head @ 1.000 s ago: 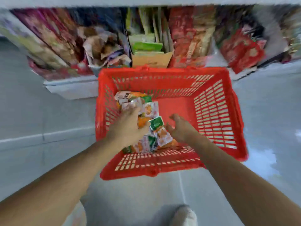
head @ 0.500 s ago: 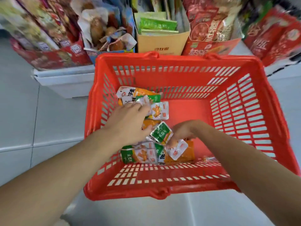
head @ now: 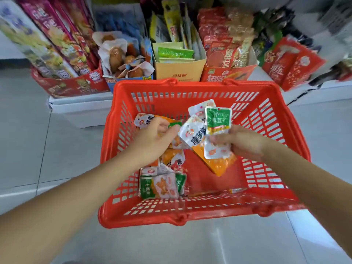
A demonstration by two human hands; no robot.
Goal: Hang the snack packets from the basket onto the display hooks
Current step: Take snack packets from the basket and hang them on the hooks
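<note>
- Upper left of frame: red display box [head: 72, 86] of long snack bars on a low white shelf [head: 80, 107]. No display hooks are in view.
- Left of centre: left hand [head: 154, 143] reaches into the left side of the basket, fingers curled down over an orange-and-white packet [head: 144, 119]. Cannot tell whether it grips that packet or only rests on it. It sits in much the same spot as half a second ago.
- Lower centre: loose packets [head: 162, 185] lie flat in a heap on the basket floor, near the front-left corner.
- Centre: red basket [head: 190, 218] stands on the tiled floor, just in front of the shelf.
- Right of centre: right hand [head: 242, 143] is closed around a fanned bunch of packets [head: 196, 136], with a green-and-white one [head: 218, 121] on top.
- Change: half a second ago this hand was low among the packets on the basket floor; it is now raised, with the bunch lifted clear of the heap.
- Judgement: pick-up done for this batch; hanging not yet begun. Several packets remain in the basket, so the task looks far from finished.
- Upper right: red snack bags [head: 293, 63] lean on the shelf, blurred.
</note>
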